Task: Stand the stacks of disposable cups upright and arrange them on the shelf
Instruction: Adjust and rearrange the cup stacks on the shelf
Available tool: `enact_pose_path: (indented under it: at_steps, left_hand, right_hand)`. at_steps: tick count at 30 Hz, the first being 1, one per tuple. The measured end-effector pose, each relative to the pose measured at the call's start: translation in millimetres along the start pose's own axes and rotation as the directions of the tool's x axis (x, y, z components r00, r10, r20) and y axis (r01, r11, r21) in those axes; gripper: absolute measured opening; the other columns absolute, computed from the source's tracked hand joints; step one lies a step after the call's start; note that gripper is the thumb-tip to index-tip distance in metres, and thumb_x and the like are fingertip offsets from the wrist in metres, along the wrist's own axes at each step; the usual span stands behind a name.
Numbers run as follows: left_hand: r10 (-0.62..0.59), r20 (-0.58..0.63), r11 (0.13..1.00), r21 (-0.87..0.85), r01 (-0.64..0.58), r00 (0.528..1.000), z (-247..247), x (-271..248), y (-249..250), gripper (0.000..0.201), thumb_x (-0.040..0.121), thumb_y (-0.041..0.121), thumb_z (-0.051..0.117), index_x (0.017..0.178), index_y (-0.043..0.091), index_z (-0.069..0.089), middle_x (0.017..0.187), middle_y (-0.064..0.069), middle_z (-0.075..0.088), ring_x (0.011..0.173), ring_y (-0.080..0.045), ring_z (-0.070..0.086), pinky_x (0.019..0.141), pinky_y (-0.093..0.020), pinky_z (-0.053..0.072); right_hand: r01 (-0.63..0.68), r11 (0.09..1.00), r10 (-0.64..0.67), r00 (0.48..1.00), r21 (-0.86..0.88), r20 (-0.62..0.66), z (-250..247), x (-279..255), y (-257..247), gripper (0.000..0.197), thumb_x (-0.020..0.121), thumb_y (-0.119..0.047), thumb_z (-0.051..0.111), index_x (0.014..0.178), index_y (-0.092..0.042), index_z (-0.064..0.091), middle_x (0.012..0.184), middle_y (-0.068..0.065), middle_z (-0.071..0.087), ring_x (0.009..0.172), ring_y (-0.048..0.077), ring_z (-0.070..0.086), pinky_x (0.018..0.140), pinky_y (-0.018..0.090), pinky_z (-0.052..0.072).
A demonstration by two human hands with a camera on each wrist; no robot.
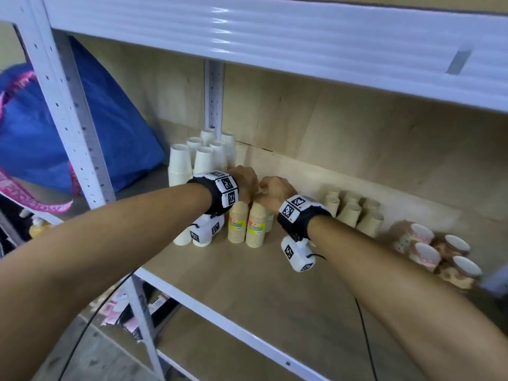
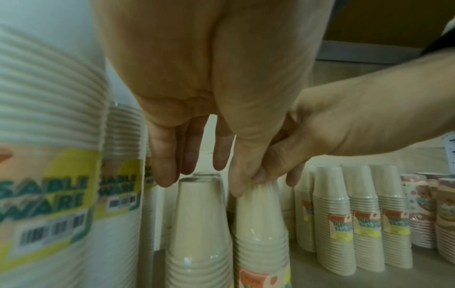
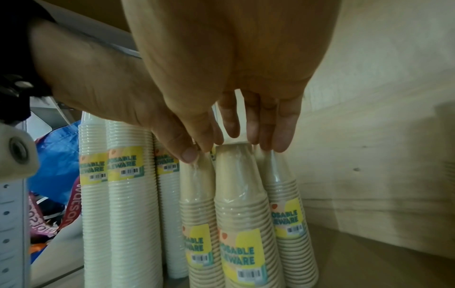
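Several wrapped stacks of tan cups (image 1: 256, 226) stand upright mid-shelf, their yellow labels facing me. Both hands hang over their tops, wrists bent, fingers pointing down. In the left wrist view my left hand (image 2: 192, 165) has its straight fingers on the top of one tan stack (image 2: 199, 204), with its thumb on the neighbouring stack (image 2: 258, 214). My right hand (image 3: 253, 136) rests its straight fingertips on the tops of the middle stack (image 3: 236, 185) and a rear one (image 3: 283, 187). The two thumbs meet on the plastic wrap of a front stack (image 3: 197, 181). In the head view the hands (image 1: 243, 182) (image 1: 275, 191) hide the stack tops.
Taller white cup stacks (image 1: 192, 160) stand upright to the left, by a post (image 1: 214, 100). More tan stacks (image 1: 354, 213) and patterned stacks (image 1: 428, 248) stand to the right. Bare shelf board (image 1: 275, 292) lies in front. A blue bag (image 1: 55, 127) sits beyond the shelf frame.
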State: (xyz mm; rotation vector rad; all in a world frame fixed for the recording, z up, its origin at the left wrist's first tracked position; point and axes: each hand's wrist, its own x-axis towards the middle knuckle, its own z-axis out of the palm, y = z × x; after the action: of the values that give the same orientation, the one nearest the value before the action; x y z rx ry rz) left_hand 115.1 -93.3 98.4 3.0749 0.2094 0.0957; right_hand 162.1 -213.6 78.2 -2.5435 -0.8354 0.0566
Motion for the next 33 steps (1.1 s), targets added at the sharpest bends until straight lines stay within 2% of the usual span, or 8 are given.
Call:
enact_pose_path:
  at_steps: [2, 7, 12, 17, 22, 26, 29, 33]
  left_hand:
    - [-0.009, 0.025, 1.000, 0.022, 0.008, 1.000, 4.5, -2.1, 3.1, 0.033, 0.096, 0.015, 0.058, 0.127, 0.007, 0.061, 0.128, -0.010, 0.061, 0.118, -0.026, 0.059, 0.079, -0.025, 0.039]
    - [-0.019, 0.029, 1.000, 0.002, 0.019, 0.999, 10.2, -5.1, 5.7, 0.030, 0.098, 0.011, 0.053, 0.127, 0.008, 0.061, 0.128, -0.010, 0.061, 0.117, -0.028, 0.059, 0.090, -0.032, 0.048]
    - [-0.041, -0.031, 0.999, 0.013, 0.041, 0.999, 13.8, -5.0, 5.0, 0.029, 0.099, 0.008, 0.050, 0.126, 0.007, 0.063, 0.128, -0.009, 0.061, 0.117, -0.027, 0.058, 0.089, -0.032, 0.048]
    - [-0.041, 0.038, 0.995, -0.084, 0.044, 0.998, 11.5, -4.8, -4.7, 0.033, 0.092, 0.018, 0.063, 0.123, 0.009, 0.064, 0.126, -0.010, 0.062, 0.115, -0.026, 0.059, 0.090, -0.030, 0.046]
    - [-0.031, 0.024, 0.992, -0.123, 0.034, 0.999, 8.2, -6.8, -3.6, 0.037, 0.091, 0.019, 0.065, 0.127, 0.011, 0.060, 0.129, -0.008, 0.059, 0.118, -0.023, 0.057, 0.079, -0.024, 0.040]
    - [0.014, 0.062, 0.994, -0.110, -0.007, 0.998, 3.0, -4.7, 9.4, 0.036, 0.087, 0.017, 0.069, 0.121, 0.005, 0.064, 0.122, -0.012, 0.063, 0.110, -0.026, 0.062, 0.085, -0.031, 0.050]
    - [0.039, 0.085, 0.992, -0.126, -0.028, 0.996, -0.6, -1.9, 23.2, 0.034, 0.083, 0.013, 0.073, 0.113, -0.001, 0.067, 0.116, -0.015, 0.067, 0.098, -0.026, 0.066, 0.077, -0.031, 0.053]
    - [0.083, 0.076, 0.988, -0.140, -0.072, 0.994, -2.5, 3.6, 42.3, 0.030, 0.083, 0.012, 0.074, 0.110, -0.001, 0.070, 0.100, -0.012, 0.064, 0.062, -0.016, 0.054, 0.049, -0.016, 0.045]
  right_hand:
    - [0.018, 1.000, -0.018, 1.000, 0.001, 0.022, 3.7, 0.1, -1.8, 0.012, 0.086, -0.039, 0.060, 0.088, -0.028, 0.065, 0.102, 0.006, 0.069, 0.092, 0.028, 0.065, 0.075, 0.032, 0.052]
    - [0.031, 0.999, -0.032, 0.999, 0.022, 0.044, 12.8, -1.6, -2.1, 0.020, 0.086, -0.035, 0.060, 0.100, -0.027, 0.072, 0.103, 0.007, 0.071, 0.093, 0.030, 0.065, 0.080, 0.036, 0.054]
    - [0.029, 0.999, -0.029, 0.999, 0.024, 0.030, 13.7, -1.6, -0.9, 0.019, 0.087, -0.031, 0.062, 0.097, -0.018, 0.071, 0.099, 0.009, 0.070, 0.093, 0.030, 0.064, 0.070, 0.029, 0.045]
    - [-0.005, 1.000, 0.004, 0.999, 0.010, 0.033, 8.6, -5.0, -1.4, 0.022, 0.086, -0.023, 0.066, 0.105, -0.012, 0.070, 0.108, 0.012, 0.068, 0.100, 0.032, 0.063, 0.078, 0.032, 0.050]
    - [-0.066, 0.998, 0.066, 0.997, -0.013, 0.030, 7.6, -7.5, 3.8, 0.023, 0.080, -0.024, 0.071, 0.101, -0.014, 0.068, 0.100, 0.007, 0.066, 0.089, 0.027, 0.061, 0.069, 0.027, 0.043]
    - [-0.066, 0.997, 0.067, 0.998, -0.029, 0.017, -1.5, -17.0, 10.2, 0.022, 0.081, -0.021, 0.070, 0.101, -0.014, 0.067, 0.103, 0.009, 0.068, 0.095, 0.030, 0.063, 0.073, 0.029, 0.047]
    - [-0.068, 0.997, 0.068, 0.998, -0.048, 0.008, -11.5, -25.5, 17.9, 0.021, 0.082, -0.021, 0.068, 0.102, -0.013, 0.068, 0.105, 0.011, 0.069, 0.098, 0.031, 0.064, 0.075, 0.029, 0.048]
    - [-0.142, 0.987, 0.141, 0.990, -0.072, -0.020, -23.4, -34.3, 33.5, 0.030, 0.081, -0.025, 0.071, 0.108, -0.013, 0.067, 0.109, 0.011, 0.067, 0.098, 0.029, 0.064, 0.073, 0.027, 0.046]
